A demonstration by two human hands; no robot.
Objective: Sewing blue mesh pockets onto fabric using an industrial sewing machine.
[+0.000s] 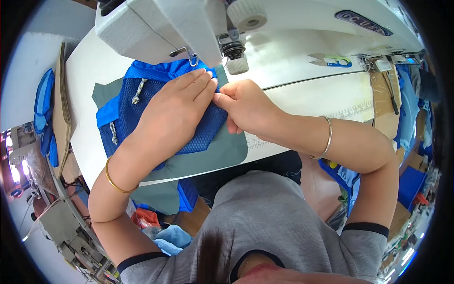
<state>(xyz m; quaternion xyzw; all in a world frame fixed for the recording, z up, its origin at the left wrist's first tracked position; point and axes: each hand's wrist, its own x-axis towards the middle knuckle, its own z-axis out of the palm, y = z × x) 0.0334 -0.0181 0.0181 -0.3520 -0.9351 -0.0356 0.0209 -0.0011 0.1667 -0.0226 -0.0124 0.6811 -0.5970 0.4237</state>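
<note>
A piece of blue mesh fabric (201, 137) with bright blue trim lies on a grey-green fabric panel (215, 158), under the head of a white sewing machine (156, 28). My left hand (175, 111) rests flat on the mesh, its fingers stretched toward the presser area. Close beside its fingertips, my right hand (250, 106) has thumb and finger pinched on the fabric's right edge. Two speckled cord loops (137, 92) hang from the blue trim on the left. The needle and the exact stitching spot are hidden behind the machine head.
Small snips (331, 60) with green-and-blue handles lie on the white machine table (302, 102), right of the head. A ruler strip (352, 110) runs along its front. Brown cardboard (385, 97) holds dark tweezers at the right end. Blue pieces (45, 113) hang at far left.
</note>
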